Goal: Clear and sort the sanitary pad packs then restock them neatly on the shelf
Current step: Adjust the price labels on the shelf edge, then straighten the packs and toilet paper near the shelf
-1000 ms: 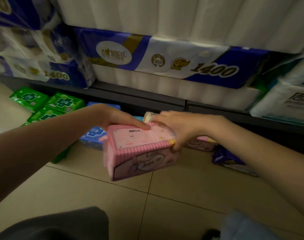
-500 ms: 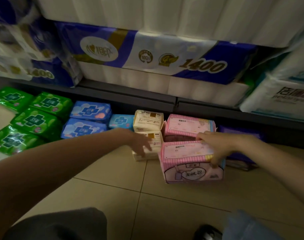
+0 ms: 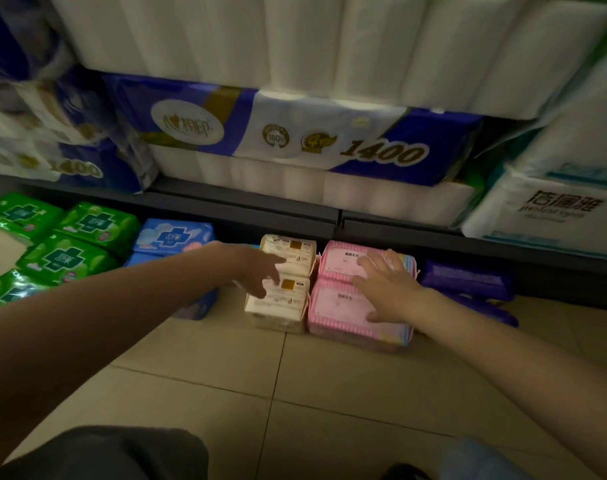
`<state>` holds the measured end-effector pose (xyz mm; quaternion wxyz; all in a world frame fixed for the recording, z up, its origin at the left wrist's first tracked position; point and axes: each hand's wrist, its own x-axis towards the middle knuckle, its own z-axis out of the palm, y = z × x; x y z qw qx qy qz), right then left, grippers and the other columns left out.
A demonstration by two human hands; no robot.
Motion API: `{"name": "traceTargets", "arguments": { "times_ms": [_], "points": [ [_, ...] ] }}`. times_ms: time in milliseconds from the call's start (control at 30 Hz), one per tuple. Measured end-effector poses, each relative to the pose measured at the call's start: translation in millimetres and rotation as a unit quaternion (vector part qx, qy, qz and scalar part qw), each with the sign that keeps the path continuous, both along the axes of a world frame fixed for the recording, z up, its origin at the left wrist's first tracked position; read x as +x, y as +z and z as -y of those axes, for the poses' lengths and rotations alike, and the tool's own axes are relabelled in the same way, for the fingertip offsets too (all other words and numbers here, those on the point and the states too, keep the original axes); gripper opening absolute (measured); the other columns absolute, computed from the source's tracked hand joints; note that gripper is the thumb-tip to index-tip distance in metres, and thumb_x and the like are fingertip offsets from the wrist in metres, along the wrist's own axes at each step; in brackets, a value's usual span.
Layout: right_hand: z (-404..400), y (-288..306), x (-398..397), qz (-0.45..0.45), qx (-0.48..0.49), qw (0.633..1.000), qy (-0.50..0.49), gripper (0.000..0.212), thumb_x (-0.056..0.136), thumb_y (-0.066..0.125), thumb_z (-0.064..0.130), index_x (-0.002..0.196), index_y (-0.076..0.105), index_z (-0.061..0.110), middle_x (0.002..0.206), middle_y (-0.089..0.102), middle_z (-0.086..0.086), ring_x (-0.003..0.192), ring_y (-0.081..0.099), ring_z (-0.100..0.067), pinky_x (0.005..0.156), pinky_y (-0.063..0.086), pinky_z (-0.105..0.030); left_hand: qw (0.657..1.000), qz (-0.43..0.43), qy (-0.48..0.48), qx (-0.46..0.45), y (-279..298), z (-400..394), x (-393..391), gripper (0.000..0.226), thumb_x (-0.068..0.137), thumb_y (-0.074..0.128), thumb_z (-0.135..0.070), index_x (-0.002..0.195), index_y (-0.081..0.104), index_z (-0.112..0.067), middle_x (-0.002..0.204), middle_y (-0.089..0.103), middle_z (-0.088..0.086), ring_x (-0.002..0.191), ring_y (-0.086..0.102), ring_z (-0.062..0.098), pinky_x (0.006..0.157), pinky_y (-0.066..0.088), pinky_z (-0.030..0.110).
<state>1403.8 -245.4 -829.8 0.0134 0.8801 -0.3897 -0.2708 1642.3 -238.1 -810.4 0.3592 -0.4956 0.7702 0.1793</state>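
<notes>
Pad packs lie in rows on the tiled floor below the dark shelf edge (image 3: 246, 206). Two pink striped packs sit one behind the other, the front pink pack (image 3: 343, 313) and the rear pink pack (image 3: 340, 258). My right hand (image 3: 388, 289) lies flat across both, fingers spread, holding nothing. Left of them are two cream packs, a front cream pack (image 3: 277, 306) and a rear cream pack (image 3: 291, 249). My left hand (image 3: 260, 271) touches the cream packs with loose open fingers. Blue packs (image 3: 172, 235) and green packs (image 3: 66, 258) lie further left, purple packs (image 3: 468, 278) at right.
Large blue-and-white toilet roll bales (image 3: 295, 133) fill the shelf above, with a white tissue pack (image 3: 544, 209) at right. Beige floor tiles (image 3: 329, 393) spread in front of the packs. My dark-clothed knee (image 3: 104, 455) is at the bottom left.
The pink pack I held in both hands a second ago now lies on the floor in front of the other pink pack. My right hand rests flat on both; my left hand moved onto the cream packs.
</notes>
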Motion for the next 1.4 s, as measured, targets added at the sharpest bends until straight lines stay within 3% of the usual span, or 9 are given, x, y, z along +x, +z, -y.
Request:
{"name": "traceTargets", "arguments": {
  "times_ms": [100, 233, 367, 500, 600, 733, 1033, 1167, 1400],
  "points": [
    [18, 61, 17, 0.138, -0.049, 0.989, 0.004, 0.058, 0.090, 0.057, 0.034, 0.141, 0.034, 0.020, 0.154, 0.009, -0.009, 0.143, 0.001, -0.029, 0.116, 0.004, -0.048, 0.973, -0.074, -0.046, -0.215, 54, 25, 10, 0.040, 0.092, 0.047, -0.024, 0.132, 0.050, -0.023, 0.148, 0.034, 0.002, 0.127, 0.045, 0.021, 0.103, 0.037, 0.035],
    [45, 175, 27, 0.370, -0.221, 0.902, 0.038, 0.047, 0.085, 0.062, 0.019, 0.130, 0.049, 0.012, 0.142, 0.034, -0.016, 0.133, 0.025, -0.029, 0.110, 0.029, -0.047, 0.810, -0.268, -0.106, -0.511, 157, 53, 21, 0.039, 0.077, 0.041, -0.018, 0.104, 0.068, -0.007, 0.109, 0.063, 0.015, 0.090, 0.065, 0.032, 0.077, 0.053, 0.039],
    [66, 294, 24, 0.469, -0.420, 0.769, 0.108, 0.038, 0.079, 0.060, 0.015, 0.115, 0.054, 0.004, 0.123, 0.049, -0.021, 0.117, 0.036, -0.030, 0.098, 0.039, -0.045, 0.670, -0.308, -0.156, -0.657, 282, 61, 15, 0.032, 0.076, 0.044, -0.009, 0.099, 0.066, -0.003, 0.102, 0.061, 0.017, 0.085, 0.056, 0.031, 0.072, 0.044, 0.037],
    [80, 392, 30, 0.482, -0.522, 0.690, 0.136, 0.038, 0.078, 0.055, 0.018, 0.114, 0.053, 0.005, 0.122, 0.048, -0.022, 0.115, 0.035, -0.031, 0.097, 0.032, -0.043, 0.597, -0.289, -0.187, -0.725, 381, 68, -1, 0.031, 0.076, 0.045, -0.011, 0.100, 0.063, -0.003, 0.106, 0.057, 0.018, 0.090, 0.049, 0.029, 0.073, 0.042, 0.040],
    [110, 447, 20, 0.415, -0.573, 0.707, -0.005, 0.053, 0.080, 0.063, 0.029, 0.127, 0.045, 0.011, 0.136, 0.037, -0.021, 0.126, 0.030, -0.037, 0.101, 0.030, -0.050, 0.602, -0.285, -0.160, -0.729, 421, 85, -12, 0.030, 0.081, 0.043, -0.017, 0.104, 0.059, -0.006, 0.110, 0.054, 0.016, 0.097, 0.052, 0.032, 0.077, 0.046, 0.043],
    [153, 483, -9, 0.413, -0.389, 0.751, -0.338, 0.062, 0.083, 0.062, 0.052, 0.127, 0.044, 0.012, 0.129, 0.045, -0.022, 0.122, 0.044, -0.039, 0.090, 0.041, -0.043, 0.641, -0.296, -0.084, -0.703, 435, 112, -30, 0.031, 0.085, 0.052, -0.015, 0.116, 0.054, -0.010, 0.119, 0.046, 0.011, 0.105, 0.046, 0.030, 0.084, 0.041, 0.042],
    [150, 505, 13, 0.576, -0.431, 0.694, -0.008, 0.035, 0.079, 0.072, 0.021, 0.108, 0.052, 0.012, 0.092, 0.053, 0.001, 0.089, 0.054, -0.016, 0.070, 0.039, -0.021, 0.733, -0.358, -0.020, -0.577, 463, 147, -23, 0.084, 0.080, 0.068, -0.031, 0.147, 0.018, -0.028, 0.152, 0.022, -0.002, 0.137, 0.023, 0.023, 0.110, 0.026, 0.049],
    [130, 530, 54, 0.725, -0.318, 0.597, 0.127, 0.032, 0.074, 0.078, 0.019, 0.095, 0.055, 0.021, 0.088, 0.060, 0.009, 0.085, 0.060, -0.002, 0.076, 0.044, -0.010, 0.692, -0.383, -0.014, -0.612, 485, 142, 5, 0.109, 0.058, 0.071, -0.060, 0.147, 0.017, -0.028, 0.149, 0.030, -0.003, 0.136, 0.030, 0.021, 0.109, 0.027, 0.048],
    [157, 539, 146, 0.840, 0.014, 0.542, 0.028, 0.024, 0.092, 0.055, 0.035, 0.112, 0.053, 0.021, 0.112, 0.062, -0.002, 0.098, 0.062, -0.011, 0.082, 0.051, -0.022, 0.676, -0.333, 0.109, -0.648, 515, 87, 111, 0.065, 0.058, 0.084, -0.044, 0.109, 0.050, -0.020, 0.100, 0.060, -0.004, 0.090, 0.060, 0.017, 0.079, 0.051, 0.039]
  ]
}}
